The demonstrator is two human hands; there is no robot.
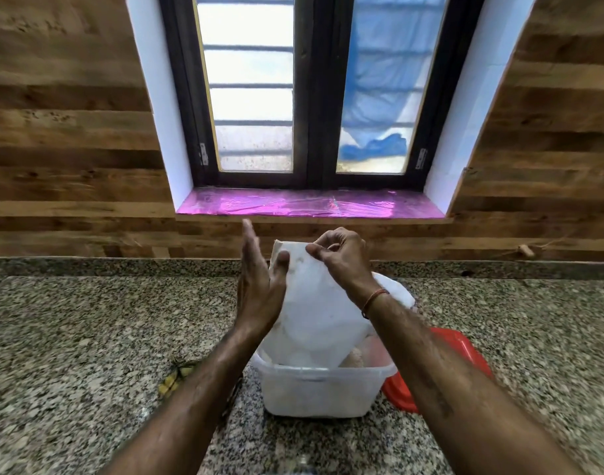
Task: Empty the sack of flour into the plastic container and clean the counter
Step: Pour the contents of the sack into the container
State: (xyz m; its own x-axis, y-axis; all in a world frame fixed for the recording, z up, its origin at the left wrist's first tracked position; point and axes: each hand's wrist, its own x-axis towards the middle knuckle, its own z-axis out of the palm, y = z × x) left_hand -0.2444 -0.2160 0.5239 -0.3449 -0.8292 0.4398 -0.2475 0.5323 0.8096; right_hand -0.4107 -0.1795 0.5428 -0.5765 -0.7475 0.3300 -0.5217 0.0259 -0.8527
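A white flour sack (314, 310) hangs upside down with its lower end inside a translucent plastic container (314, 392) on the speckled granite counter (88, 337). My right hand (341, 258) pinches the sack's raised top edge. My left hand (259, 286) is flat, fingers straight, its palm and thumb against the sack's left side. Pale flour (353, 359) shows inside the container beside the sack.
A red lid (465, 358) lies on the counter right of the container, partly under my right forearm. A small yellow and green thing (173, 378) lies to the left. Behind are a wood-panelled wall, a pink window sill (310, 204) and a window.
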